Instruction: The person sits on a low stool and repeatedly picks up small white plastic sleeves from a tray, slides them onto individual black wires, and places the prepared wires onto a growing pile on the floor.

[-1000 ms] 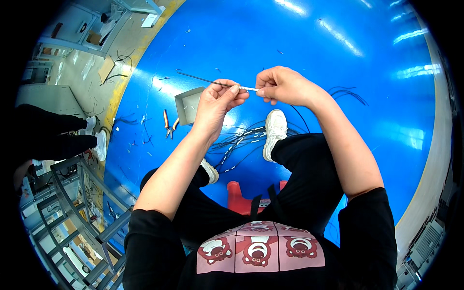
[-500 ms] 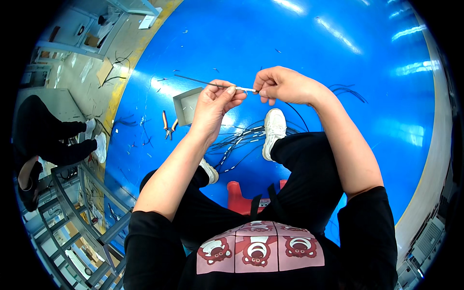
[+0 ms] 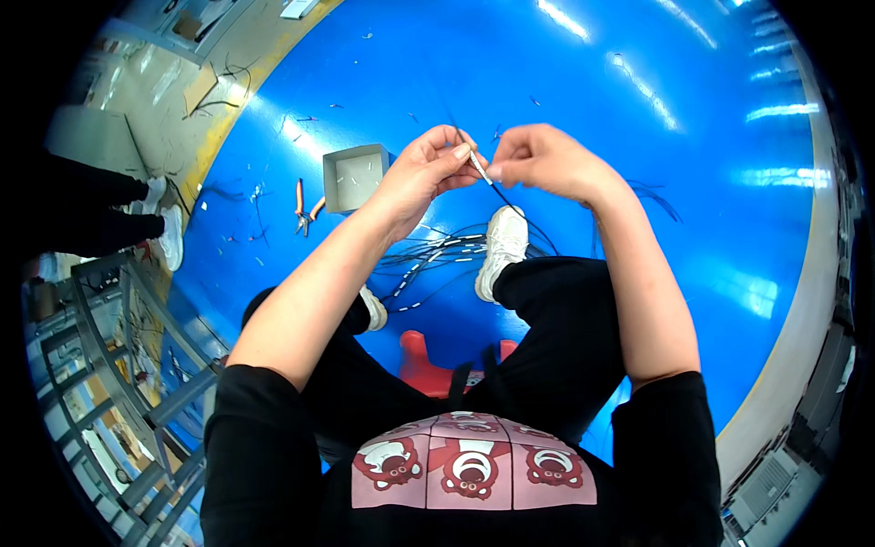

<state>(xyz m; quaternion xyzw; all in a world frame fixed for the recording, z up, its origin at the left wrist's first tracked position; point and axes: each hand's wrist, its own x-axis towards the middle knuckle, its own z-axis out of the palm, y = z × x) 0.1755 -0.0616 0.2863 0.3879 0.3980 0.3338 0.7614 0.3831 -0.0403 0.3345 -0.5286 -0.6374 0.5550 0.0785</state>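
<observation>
Glossy blue floor [image 3: 638, 228] fills most of the view, with a yellow stripe and bare concrete along its upper left edge. Seated on a red stool [image 3: 421, 357], the person holds both hands up over the knees. The left hand [image 3: 421, 173] and the right hand [image 3: 538, 162] are almost touching, each pinched shut on the same thin wire [image 3: 481, 169]: a short pale sleeve on the wire runs between the left fingertips and the right thumb, and the dark rest of it trails down past the right hand toward the floor. Below the hands a loose bundle of dark cables [image 3: 437, 255] lies by a white shoe [image 3: 503, 239]. A small open grey box [image 3: 357, 175] sits just left of the left hand, with orange-handled pliers [image 3: 305, 202] beside it. Another person's dark trouser legs and white shoes [image 3: 164, 219] stand at the far left, near a metal rack [image 3: 109, 346]
</observation>
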